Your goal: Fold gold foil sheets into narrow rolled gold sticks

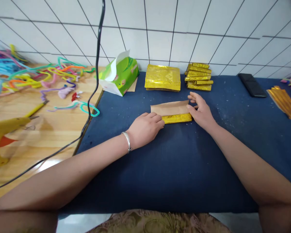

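Observation:
A sheet of gold foil paper (171, 108) lies on the dark blue cloth, brown backing up, with a gold strip folded over along its near edge. My left hand (145, 127) is at the left end of this fold, its fingers curled together and pressed on the strip; the fingertips are partly hidden. At the sheet's right end is my right hand (200, 110), thumb touching the edge by the fold and fingers apart beyond it. Behind the sheet rest a stack of flat gold foil papers (163, 77) and a pile of narrow folded gold strips (199, 76).
A green tissue pack (122, 74) stands at the back left. On the wooden surface (60, 129) are colourful fuzzy stems (36, 79) and a yellow glue gun (5, 136), with a black cable (93, 87) crossing in front. To the right lie a black phone (252, 85) and creased gold paper (284, 101).

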A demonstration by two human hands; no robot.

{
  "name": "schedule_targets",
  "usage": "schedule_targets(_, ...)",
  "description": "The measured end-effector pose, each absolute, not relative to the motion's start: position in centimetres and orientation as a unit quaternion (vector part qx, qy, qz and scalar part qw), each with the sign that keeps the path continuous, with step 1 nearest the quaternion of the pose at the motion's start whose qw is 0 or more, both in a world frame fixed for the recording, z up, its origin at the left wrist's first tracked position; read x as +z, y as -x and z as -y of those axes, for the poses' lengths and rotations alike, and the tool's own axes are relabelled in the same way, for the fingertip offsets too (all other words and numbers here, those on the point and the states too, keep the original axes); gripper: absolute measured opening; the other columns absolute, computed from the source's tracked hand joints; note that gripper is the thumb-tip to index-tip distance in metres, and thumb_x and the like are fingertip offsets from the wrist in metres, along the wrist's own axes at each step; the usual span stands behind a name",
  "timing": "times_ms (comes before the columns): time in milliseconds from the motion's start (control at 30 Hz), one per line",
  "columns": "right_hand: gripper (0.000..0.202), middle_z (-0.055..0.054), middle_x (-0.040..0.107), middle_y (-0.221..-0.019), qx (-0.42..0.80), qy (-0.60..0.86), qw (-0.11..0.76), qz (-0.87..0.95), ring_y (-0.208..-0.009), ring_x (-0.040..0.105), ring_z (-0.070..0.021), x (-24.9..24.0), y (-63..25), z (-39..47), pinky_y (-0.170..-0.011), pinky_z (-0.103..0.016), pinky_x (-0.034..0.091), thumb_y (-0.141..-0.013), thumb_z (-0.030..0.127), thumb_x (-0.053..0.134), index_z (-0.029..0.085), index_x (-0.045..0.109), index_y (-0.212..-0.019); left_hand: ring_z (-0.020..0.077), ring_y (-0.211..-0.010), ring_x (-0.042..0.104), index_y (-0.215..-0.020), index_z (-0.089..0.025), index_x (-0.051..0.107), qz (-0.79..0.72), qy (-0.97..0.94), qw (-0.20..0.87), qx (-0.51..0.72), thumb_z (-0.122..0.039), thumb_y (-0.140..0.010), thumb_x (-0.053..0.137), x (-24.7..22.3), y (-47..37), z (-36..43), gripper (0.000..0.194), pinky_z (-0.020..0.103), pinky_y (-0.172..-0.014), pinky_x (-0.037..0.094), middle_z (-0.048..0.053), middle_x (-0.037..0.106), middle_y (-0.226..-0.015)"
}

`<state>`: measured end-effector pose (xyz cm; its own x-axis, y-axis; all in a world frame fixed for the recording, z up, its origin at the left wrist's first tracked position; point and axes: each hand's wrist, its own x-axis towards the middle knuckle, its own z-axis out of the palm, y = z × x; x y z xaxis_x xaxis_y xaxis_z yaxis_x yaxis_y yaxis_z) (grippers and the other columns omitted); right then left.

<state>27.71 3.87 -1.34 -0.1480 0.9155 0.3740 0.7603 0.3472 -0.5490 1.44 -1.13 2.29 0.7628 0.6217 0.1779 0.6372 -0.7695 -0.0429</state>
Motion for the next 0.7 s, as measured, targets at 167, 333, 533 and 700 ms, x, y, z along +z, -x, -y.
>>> schedule_targets(167,0.028,-0.002,0.067,-0.102,0.105,0.511,0.337,0.784,-0.102,0.056,-0.0219,-0.6,-27.3,-3.0,-0.093,-0.043,0.041,-0.082,0.019,0.047,0.025,0.065,-0.101,0.02,-0.096,0.052,-0.095,-0.015,0.061,0.333,0.938,0.03,-0.091,-0.017,-0.091,0.039,1.4,-0.5,0.9,0.022,0.033,-0.077,0.041,0.007,0.062,-0.101)
schedule_targets(333,0.026,-0.001,0.069,-0.095,0.108,0.475,0.325,0.81,-0.097,0.058,-0.0202,-0.5,-27.4,-2.5,-0.092,-0.041,0.042,-0.078,0.012,0.049,0.024,0.069,-0.089,0.0262,-0.114,0.043,-0.088,-0.02,0.065,0.361,0.918,0.027,-0.165,-0.025,-0.089,0.045,0.6,0.0,0.5,0.021,0.043,-0.09,0.038,0.005,0.053,-0.122)
schedule_targets(533,0.027,0.0,0.069,-0.099,0.098,0.436,0.299,0.843,-0.098,0.058,-0.0206,-1.0,-28.2,-2.9,-0.091,-0.043,0.042,-0.075,0.01,0.051,0.025,0.07,-0.088,0.0334,-0.135,0.019,-0.089,-0.019,0.064,0.377,0.908,-0.026,-0.18,-0.025,-0.087,0.048,0.4,0.1,-0.2,0.017,0.053,-0.102,0.025,0.005,0.037,-0.142)
schedule_targets(700,0.026,0.0,0.068,-0.102,0.087,0.422,0.284,0.857,-0.099,0.057,-0.0212,-1.2,-28.6,-3.0,-0.09,-0.043,0.041,-0.076,0.011,0.053,0.025,0.07,-0.088,0.028,-0.128,0.036,-0.093,-0.02,0.062,0.36,0.915,-0.064,-0.171,-0.025,-0.09,0.044,0.4,0.2,-0.6,0.019,0.049,-0.101,0.027,0.006,0.057,-0.122)
